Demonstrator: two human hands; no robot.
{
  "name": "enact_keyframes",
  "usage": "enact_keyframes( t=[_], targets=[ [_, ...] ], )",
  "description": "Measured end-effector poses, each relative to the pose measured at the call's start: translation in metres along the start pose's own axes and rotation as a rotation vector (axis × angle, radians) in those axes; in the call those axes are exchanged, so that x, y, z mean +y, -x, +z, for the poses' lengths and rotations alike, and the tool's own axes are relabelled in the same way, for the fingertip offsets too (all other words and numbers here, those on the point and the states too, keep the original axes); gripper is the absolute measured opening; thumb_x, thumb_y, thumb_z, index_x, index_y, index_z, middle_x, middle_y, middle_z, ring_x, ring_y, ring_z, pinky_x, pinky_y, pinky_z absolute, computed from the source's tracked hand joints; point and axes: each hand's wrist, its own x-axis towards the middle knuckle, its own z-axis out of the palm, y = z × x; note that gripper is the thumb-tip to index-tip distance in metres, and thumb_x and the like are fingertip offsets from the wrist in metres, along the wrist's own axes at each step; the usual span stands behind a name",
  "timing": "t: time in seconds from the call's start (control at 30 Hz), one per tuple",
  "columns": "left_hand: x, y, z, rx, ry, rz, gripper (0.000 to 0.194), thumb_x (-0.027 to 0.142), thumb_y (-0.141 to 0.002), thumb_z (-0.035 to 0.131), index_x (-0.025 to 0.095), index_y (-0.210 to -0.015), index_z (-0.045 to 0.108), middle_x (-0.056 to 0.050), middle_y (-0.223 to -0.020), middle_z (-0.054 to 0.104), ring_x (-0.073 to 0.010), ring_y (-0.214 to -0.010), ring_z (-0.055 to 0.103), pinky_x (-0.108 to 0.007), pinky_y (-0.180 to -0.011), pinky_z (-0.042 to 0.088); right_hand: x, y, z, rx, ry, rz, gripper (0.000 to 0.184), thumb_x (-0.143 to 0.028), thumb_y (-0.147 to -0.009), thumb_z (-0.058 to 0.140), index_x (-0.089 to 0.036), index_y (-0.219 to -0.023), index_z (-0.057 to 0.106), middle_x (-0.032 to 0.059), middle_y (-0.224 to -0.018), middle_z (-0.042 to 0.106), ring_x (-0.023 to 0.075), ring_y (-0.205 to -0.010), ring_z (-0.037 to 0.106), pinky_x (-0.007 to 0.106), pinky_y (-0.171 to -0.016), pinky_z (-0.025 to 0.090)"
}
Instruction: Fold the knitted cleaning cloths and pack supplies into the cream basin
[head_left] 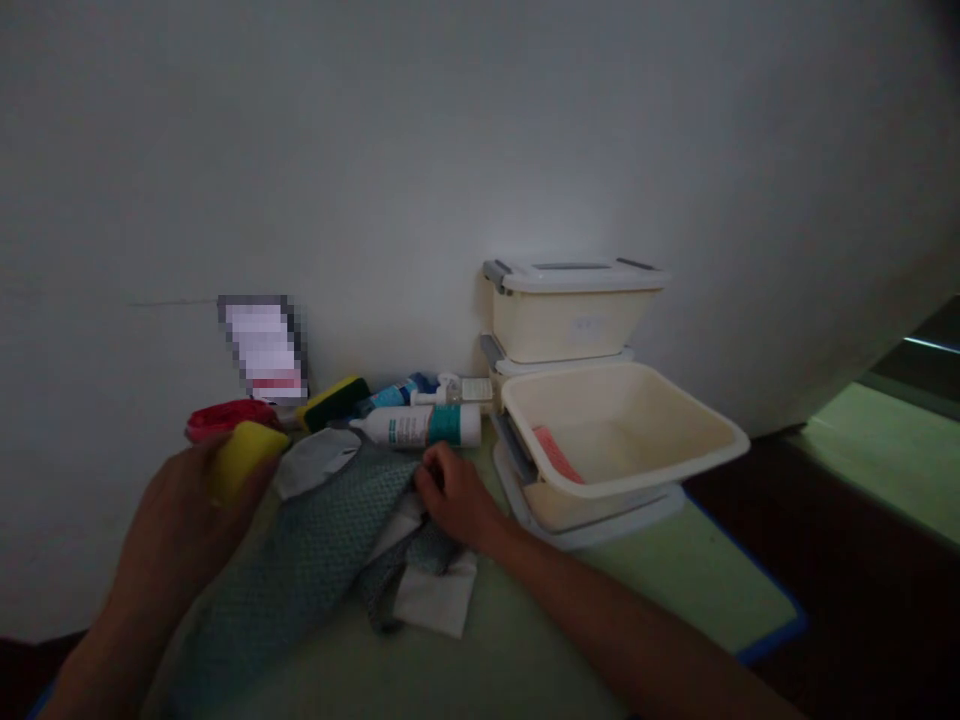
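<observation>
My left hand (pixel 176 515) grips a yellow sponge (pixel 246 462) at the left of the table. My right hand (pixel 461 500) pinches the edge of a grey-green textured cloth (pixel 315 550), which spreads toward the near left. Under and beside that cloth lie a white cloth (pixel 439 595) and a light grey cloth piece (pixel 319 462). A white bottle with a teal band (pixel 420 425) lies on its side just beyond my right hand. Behind my left hand are a red item (pixel 229 417) and another sponge, yellow and dark green (pixel 334 402).
An open cream bin (pixel 622 480) with a pink item (pixel 559 455) inside stands at the right. Behind it are stacked lidded bins (pixel 566 315). A blue bottle (pixel 394 393) and a pump bottle (pixel 454 390) lie near the wall, where a blurred phone-like screen (pixel 266 345) leans.
</observation>
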Motion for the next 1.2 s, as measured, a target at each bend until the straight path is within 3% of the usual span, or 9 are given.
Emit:
enact_keyframes(
  t=[0.07,0.13,0.27,0.37,0.5,0.7,0.93,1.2],
  targets=[
    [0.011,0.007,0.008,0.118,0.080,0.028,0.065,0.054,-0.074,0.048,0.012,-0.123,0.044,-0.016,-0.121,0.053,-0.0348,-0.104,0.055,-0.052,-0.085,0.046,0.002,-0.003,-0.001,0.112,-0.052,0.059,0.009,-0.026,-0.085,0.035,-0.020,-0.084,0.043,-0.0001,-0.073,0.052,0.0146,-0.067,0.051,0.026,-0.061,0.038],
    [0.020,0.014,0.023,0.122,0.214,0.177,0.063,0.053,-0.075,0.048,0.014,-0.124,0.043,-0.015,-0.122,0.053,-0.0327,-0.104,0.055,-0.050,-0.087,0.046,0.004,-0.005,-0.002,0.207,-0.102,0.108,0.009,-0.026,-0.086,0.031,-0.021,-0.085,0.039,0.0016,-0.077,0.052,0.0155,-0.072,0.052,0.028,-0.066,0.041],
    [0.034,0.023,0.055,-0.037,0.313,0.459,0.050,0.044,-0.081,0.050,0.017,-0.122,0.043,-0.013,-0.119,0.054,-0.0278,-0.108,0.053,-0.045,-0.091,0.045,0.004,-0.004,-0.003,0.279,-0.201,0.135,0.008,-0.026,-0.083,0.031,-0.022,-0.087,0.037,0.0049,-0.089,0.053,0.0170,-0.085,0.052,0.031,-0.079,0.041],
    [0.038,0.025,0.067,-0.110,0.310,0.546,0.047,0.037,-0.083,0.051,0.019,-0.124,0.042,-0.011,-0.118,0.052,-0.0243,-0.112,0.050,-0.043,-0.098,0.039,0.002,-0.002,-0.002,0.230,-0.254,0.110,0.009,-0.026,-0.081,0.034,-0.021,-0.085,0.040,0.0050,-0.088,0.054,0.0176,-0.086,0.053,0.032,-0.080,0.041],
    [0.037,0.026,0.068,-0.151,0.312,0.524,0.045,0.035,-0.082,0.052,0.018,-0.123,0.043,-0.011,-0.116,0.052,-0.0242,-0.110,0.050,-0.044,-0.097,0.040,0.000,0.000,0.001,0.166,-0.267,0.072,0.009,-0.027,-0.080,0.039,-0.021,-0.083,0.045,0.0028,-0.082,0.056,0.0169,-0.080,0.054,0.030,-0.076,0.042],
    [0.031,0.028,0.067,-0.063,0.337,0.434,0.052,0.036,-0.078,0.056,0.018,-0.123,0.040,-0.012,-0.117,0.053,-0.0272,-0.109,0.053,-0.044,-0.089,0.047,-0.001,0.000,0.002,0.182,-0.238,0.078,0.010,-0.026,-0.081,0.039,-0.020,-0.084,0.047,0.0031,-0.083,0.057,0.0166,-0.079,0.055,0.029,-0.074,0.042],
    [0.032,0.029,0.066,-0.072,0.352,0.445,0.047,0.035,-0.078,0.056,0.020,-0.120,0.042,-0.010,-0.115,0.056,-0.0263,-0.108,0.055,-0.044,-0.090,0.046,0.000,0.001,0.002,0.186,-0.246,0.078,0.012,-0.027,-0.081,0.040,-0.020,-0.085,0.048,0.0029,-0.082,0.056,0.0168,-0.079,0.054,0.031,-0.076,0.042],
    [0.034,0.034,0.063,-0.094,0.408,0.443,0.044,0.033,-0.080,0.055,0.022,-0.121,0.041,-0.009,-0.116,0.054,-0.0250,-0.109,0.053,-0.045,-0.094,0.042,0.002,0.003,0.001,0.195,-0.268,0.052,0.015,-0.025,-0.085,0.033,-0.020,-0.089,0.047,0.0061,-0.100,0.056,0.0171,-0.094,0.051,0.032,-0.086,0.040]
  ],
)
